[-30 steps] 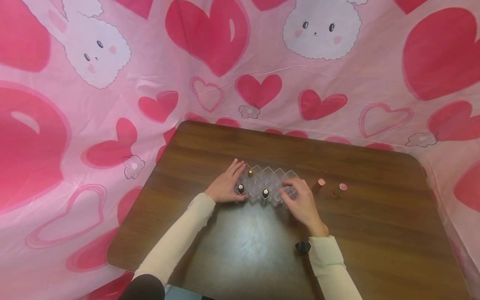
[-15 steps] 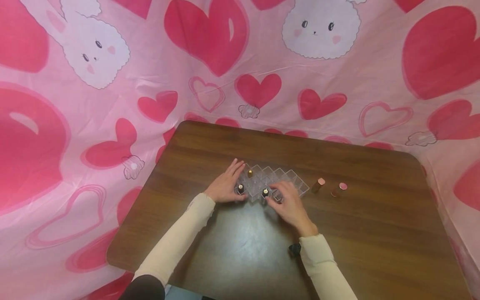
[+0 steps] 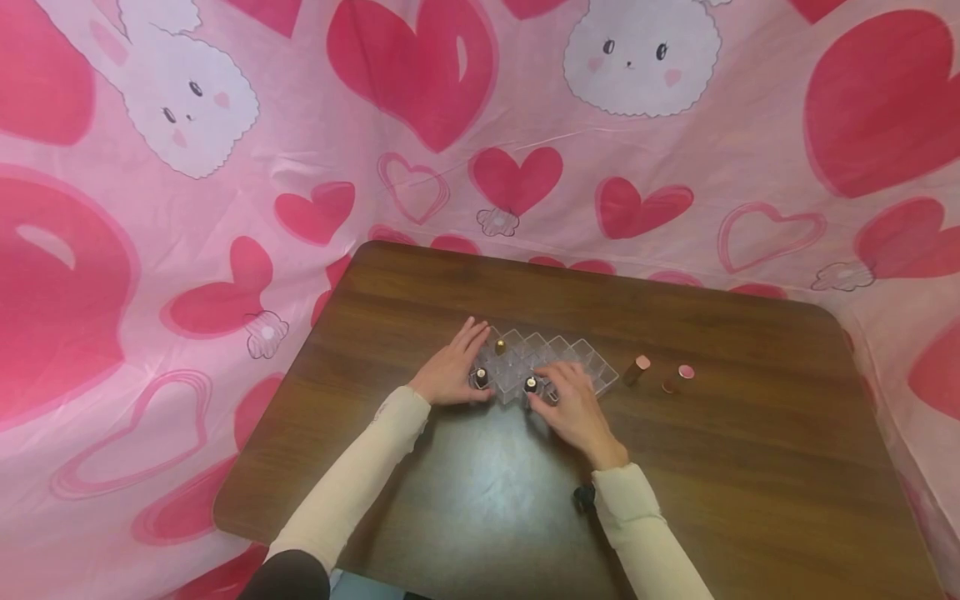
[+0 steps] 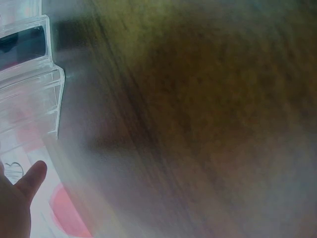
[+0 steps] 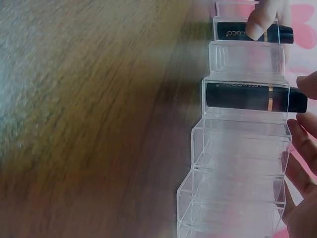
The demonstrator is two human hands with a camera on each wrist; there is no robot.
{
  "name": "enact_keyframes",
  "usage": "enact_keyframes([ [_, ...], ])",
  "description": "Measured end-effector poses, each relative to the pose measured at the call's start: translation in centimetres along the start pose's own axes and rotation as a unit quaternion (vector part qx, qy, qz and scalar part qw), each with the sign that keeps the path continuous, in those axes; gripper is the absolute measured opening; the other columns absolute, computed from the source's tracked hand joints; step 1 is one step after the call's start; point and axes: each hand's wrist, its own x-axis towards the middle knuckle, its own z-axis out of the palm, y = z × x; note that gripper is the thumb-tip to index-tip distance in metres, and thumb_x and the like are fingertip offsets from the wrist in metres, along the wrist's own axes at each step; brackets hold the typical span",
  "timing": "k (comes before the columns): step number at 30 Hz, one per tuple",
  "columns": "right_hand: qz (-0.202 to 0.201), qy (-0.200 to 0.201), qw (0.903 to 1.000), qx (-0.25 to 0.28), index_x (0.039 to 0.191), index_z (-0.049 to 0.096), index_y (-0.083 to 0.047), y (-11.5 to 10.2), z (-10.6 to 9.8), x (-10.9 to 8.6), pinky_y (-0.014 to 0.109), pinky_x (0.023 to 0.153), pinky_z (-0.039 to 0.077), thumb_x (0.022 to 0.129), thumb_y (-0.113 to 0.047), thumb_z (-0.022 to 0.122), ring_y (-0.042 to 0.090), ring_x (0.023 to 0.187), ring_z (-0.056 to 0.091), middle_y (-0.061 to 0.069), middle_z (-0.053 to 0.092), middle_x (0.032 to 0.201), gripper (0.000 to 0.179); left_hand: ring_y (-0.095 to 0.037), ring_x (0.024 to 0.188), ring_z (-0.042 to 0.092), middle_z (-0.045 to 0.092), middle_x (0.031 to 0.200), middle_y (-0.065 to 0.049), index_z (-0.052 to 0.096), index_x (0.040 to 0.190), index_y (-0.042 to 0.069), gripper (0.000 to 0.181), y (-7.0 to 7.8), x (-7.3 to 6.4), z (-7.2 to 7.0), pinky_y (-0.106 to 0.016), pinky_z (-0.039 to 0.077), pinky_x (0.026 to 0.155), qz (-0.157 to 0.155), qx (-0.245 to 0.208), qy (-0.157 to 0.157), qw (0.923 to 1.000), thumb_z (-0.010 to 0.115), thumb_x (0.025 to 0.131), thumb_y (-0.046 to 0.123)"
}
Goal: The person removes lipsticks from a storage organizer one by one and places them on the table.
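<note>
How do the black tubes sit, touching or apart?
Apart. The right wrist view shows a clear compartment between the upper black tube and the lower black tube.

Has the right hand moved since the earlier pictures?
Yes, leftward: the right hand moved from the right end of the organizer to the right black tube.

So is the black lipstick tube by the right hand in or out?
In: the black lipstick tube stands inside the clear organizer, top poking out.

Clear organizer [image 5: 237,163] partly outside wrist views
</note>
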Motion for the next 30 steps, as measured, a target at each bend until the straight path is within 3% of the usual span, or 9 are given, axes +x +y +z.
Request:
enact_keyframes([
  [6,0.001,-0.001,0.9997,-0.023,0.100,0.063,-0.014,-0.11,0.23,0.07,0.036,0.075,0.033,0.073,-0.030,0.069,0.020,0.096,0.047,0.000,0.061,0.099,0.032,-0.015,0.139,-0.008,0.001,0.152,0.005,0.003,0.145,0.019,0.110,0.03,-0.07,-0.06,-0.039,0.029,0.106,0.000,0.001,-0.002,1.0000,0.060,0.064,0.067],
  [15,0.001,-0.007,0.9991,-0.042,0.100,0.063,-0.015,-0.25,0.34,0.21,0.037,0.076,0.032,0.073,-0.030,0.069,0.021,0.096,0.046,0.000,0.060,0.099,0.031,-0.014,0.139,-0.008,0.003,0.152,0.004,0.002,0.145,0.020,0.110,0.09,-0.02,-0.07,-0.038,0.028,0.106,-0.006,0.004,-0.003,1.0000,0.059,0.063,0.068],
  [30,-0.004,0.011,0.9993,-0.035,0.096,0.064,-0.013,-0.44,0.56,0.22,0.038,0.075,0.030,0.071,-0.029,0.069,0.022,0.094,0.046,0.001,0.061,0.096,0.030,-0.020,0.140,-0.004,0.009,0.151,-0.003,0.006,0.145,0.015,0.109,0.08,0.02,-0.21,-0.038,0.028,0.106,0.007,0.004,0.000,1.0000,0.059,0.065,0.066],
])
